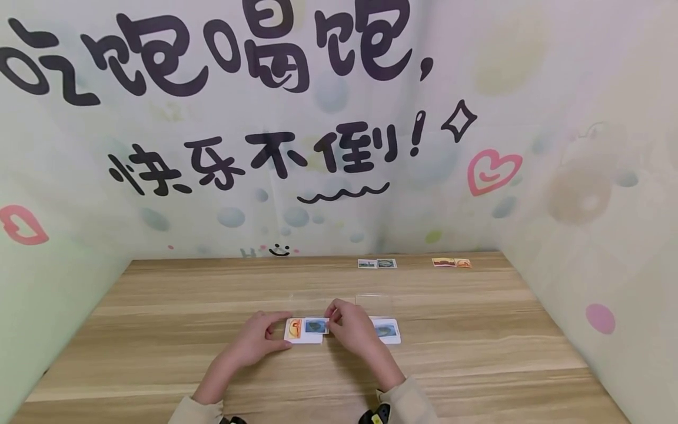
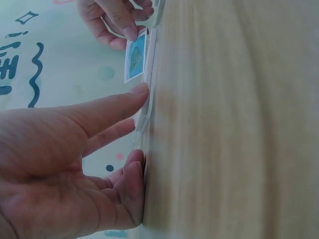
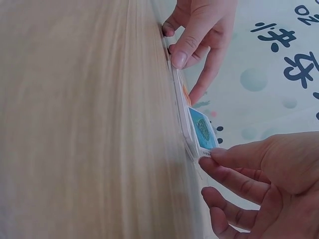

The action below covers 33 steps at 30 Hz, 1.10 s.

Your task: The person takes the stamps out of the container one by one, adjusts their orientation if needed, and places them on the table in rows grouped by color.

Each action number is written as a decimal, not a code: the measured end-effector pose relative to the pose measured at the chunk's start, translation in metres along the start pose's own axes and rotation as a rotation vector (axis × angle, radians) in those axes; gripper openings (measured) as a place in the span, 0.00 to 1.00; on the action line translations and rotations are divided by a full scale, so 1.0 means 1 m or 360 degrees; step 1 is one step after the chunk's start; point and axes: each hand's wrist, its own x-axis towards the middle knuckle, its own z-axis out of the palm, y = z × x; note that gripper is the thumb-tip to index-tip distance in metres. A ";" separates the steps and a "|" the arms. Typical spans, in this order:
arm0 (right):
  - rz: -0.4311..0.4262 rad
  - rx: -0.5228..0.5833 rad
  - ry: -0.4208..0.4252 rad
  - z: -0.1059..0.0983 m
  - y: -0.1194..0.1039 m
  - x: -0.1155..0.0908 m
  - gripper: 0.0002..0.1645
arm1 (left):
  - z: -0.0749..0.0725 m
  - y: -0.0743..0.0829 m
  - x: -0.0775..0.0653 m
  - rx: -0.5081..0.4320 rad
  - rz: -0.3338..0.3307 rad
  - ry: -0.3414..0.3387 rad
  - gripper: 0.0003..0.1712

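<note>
The right hand (image 1: 351, 324) is pinching a stamp (image 1: 315, 326), which hard squeezing could crease; the left hand (image 1: 256, 336), spread, is touching the left card (image 1: 310, 340).

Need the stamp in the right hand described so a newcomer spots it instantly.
On the wooden table, find the left white card. Over it, just right of an orange picture, is a small white-bordered blue stamp. Unlike the similar blue picture on the right white card, this one is pinched by the right hand.
</note>
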 end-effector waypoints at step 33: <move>0.0024 -0.0007 0.0013 -0.007 -0.002 0.001 0.03 | -0.004 0.001 -0.001 -0.0016 0.0000 -0.0032 0.34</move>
